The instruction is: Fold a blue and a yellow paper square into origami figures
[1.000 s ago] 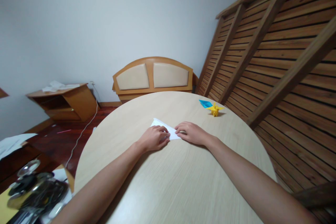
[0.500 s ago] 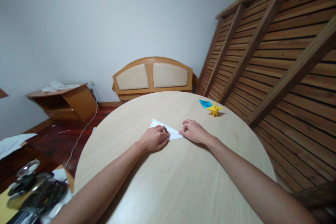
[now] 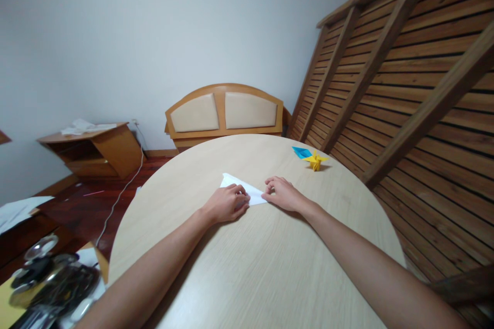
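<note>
A folded white paper (image 3: 240, 186) lies flat on the round light-wood table (image 3: 254, 257), shaped like a long triangle. My left hand (image 3: 227, 203) rests on its near left part, fingers curled down onto it. My right hand (image 3: 281, 193) presses its fingertips on the paper's right tip. Both hands pin the sheet to the tabletop. Part of the paper is hidden under my fingers.
A yellow folded paper figure (image 3: 316, 160) and a blue folded paper (image 3: 301, 152) sit at the table's far right. A slatted wooden frame (image 3: 405, 77) leans along the right. A headboard (image 3: 224, 111) stands behind the table, a low cabinet (image 3: 92, 149) at left, clutter at bottom left.
My right hand slid right along the paper to its right tip, then drew back slightly. My left hand stayed in place on the paper.
</note>
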Demonstrator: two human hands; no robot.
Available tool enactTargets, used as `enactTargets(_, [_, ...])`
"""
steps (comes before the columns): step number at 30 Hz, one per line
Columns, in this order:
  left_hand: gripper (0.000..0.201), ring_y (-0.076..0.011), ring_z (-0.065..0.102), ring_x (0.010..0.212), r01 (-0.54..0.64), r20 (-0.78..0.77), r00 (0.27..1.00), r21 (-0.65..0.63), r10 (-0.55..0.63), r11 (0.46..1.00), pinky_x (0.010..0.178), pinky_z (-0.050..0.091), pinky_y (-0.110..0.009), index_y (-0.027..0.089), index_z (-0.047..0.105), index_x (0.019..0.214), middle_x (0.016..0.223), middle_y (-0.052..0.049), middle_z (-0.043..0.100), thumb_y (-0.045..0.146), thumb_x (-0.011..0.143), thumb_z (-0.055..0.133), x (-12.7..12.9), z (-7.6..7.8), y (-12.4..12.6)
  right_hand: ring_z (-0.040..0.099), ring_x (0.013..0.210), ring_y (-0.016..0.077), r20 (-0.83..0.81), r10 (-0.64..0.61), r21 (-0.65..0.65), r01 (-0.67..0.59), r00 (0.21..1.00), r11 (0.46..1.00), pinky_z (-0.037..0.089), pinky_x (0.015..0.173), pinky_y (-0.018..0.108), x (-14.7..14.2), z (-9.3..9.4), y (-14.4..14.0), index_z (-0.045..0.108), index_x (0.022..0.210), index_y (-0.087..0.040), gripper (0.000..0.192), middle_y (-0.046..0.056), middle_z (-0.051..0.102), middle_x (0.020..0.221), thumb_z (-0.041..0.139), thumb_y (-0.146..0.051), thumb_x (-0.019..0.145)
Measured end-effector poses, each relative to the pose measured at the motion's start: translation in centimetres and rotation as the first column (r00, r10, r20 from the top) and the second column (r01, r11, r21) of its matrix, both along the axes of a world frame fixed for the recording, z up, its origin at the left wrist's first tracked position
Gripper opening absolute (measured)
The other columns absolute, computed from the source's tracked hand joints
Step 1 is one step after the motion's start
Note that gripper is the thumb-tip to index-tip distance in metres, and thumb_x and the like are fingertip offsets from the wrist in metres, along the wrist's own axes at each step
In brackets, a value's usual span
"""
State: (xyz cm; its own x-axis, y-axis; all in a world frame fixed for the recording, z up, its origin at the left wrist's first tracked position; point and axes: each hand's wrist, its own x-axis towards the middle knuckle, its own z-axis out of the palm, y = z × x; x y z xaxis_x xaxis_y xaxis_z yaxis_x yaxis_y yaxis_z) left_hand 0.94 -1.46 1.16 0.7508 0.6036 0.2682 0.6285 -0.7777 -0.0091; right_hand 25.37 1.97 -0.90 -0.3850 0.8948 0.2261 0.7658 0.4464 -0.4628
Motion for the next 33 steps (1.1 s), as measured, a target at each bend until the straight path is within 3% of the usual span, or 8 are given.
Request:
enactTargets(8, [0.022, -0.0212, 0.062, 0.087, -0.010, -0.012, 1.000, 0.013, 0.011, 1.000, 0.074, 0.050, -0.032, 0.023, 0.069, 0.099, 0.097, -0.007, 0.067, 0.034, 0.094, 0.051, 0.2, 0.1, 0.0, 0.066, 0.084, 0.0200, -0.115, 0.067, -0.036, -0.071, 0.991, 0.997, 0.048, 0.077, 0.028, -0.2, 0.2, -0.1, 0.072, 0.079, -0.018, 0.007, 0.006, 0.074, 0.087, 0.068, -0.023, 0.076])
enactTargets(13, [0.019, -0.0217, 0.061, 0.087, 0.019, -0.005, 1.000, 0.027, -0.019, 0.999, 0.077, 0.050, -0.033, 0.021, 0.070, 0.094, 0.091, -0.008, 0.067, 0.030, 0.093, 0.054, 0.2, 0.0, 0.2, 0.064, 0.071, 0.0165, -0.176, 0.115, -0.043, -0.124, 0.978, 0.991, 0.046, 0.067, 0.026, -0.4, 0.3, -0.4, 0.070, 0.081, -0.018, 0.007, 0.003, 0.073, 0.078, 0.065, -0.019, 0.076])
enactTargets(23, [0.014, -0.0270, 0.050, 0.123, 0.082, 0.007, 0.996, 0.141, -0.084, 0.987, 0.106, 0.038, -0.045, 0.021, 0.074, 0.092, 0.135, -0.007, 0.058, 0.024, 0.089, 0.061, 0.4, 0.2, 0.0, 0.064, 0.074, 0.0163, -0.202, 0.186, -0.036, -0.197, 0.962, 0.980, 0.045, 0.068, 0.025, -0.4, 0.8, -0.9, 0.069, 0.077, -0.018, 0.002, 0.002, 0.072, 0.078, 0.067, -0.020, 0.079])
enactTargets(27, [0.015, -0.0234, 0.056, 0.116, 0.106, 0.004, 0.994, 0.122, -0.107, 0.987, 0.110, 0.033, -0.046, 0.024, 0.073, 0.097, 0.125, -0.004, 0.065, 0.022, 0.090, 0.060, 0.4, 0.1, 0.1, 0.064, 0.075, 0.0164, -0.191, 0.223, -0.032, -0.233, 0.956, 0.972, 0.044, 0.069, 0.025, -0.3, 1.2, -1.1, 0.069, 0.076, -0.019, 0.003, 0.001, 0.072, 0.078, 0.068, -0.017, 0.078])
enactTargets(33, [0.015, -0.0189, 0.062, 0.099, 0.122, -0.011, 0.992, 0.134, -0.122, 0.983, 0.099, 0.041, -0.039, 0.023, 0.070, 0.101, 0.107, -0.002, 0.070, 0.020, 0.091, 0.058, 0.4, -0.3, 0.3, 0.061, 0.076, 0.0163, -0.128, 0.296, 0.002, -0.298, 0.947, 0.955, 0.042, 0.071, 0.026, -0.1, 1.4, -1.0, 0.071, 0.075, -0.018, 0.002, 0.002, 0.069, 0.078, 0.071, -0.016, 0.077])
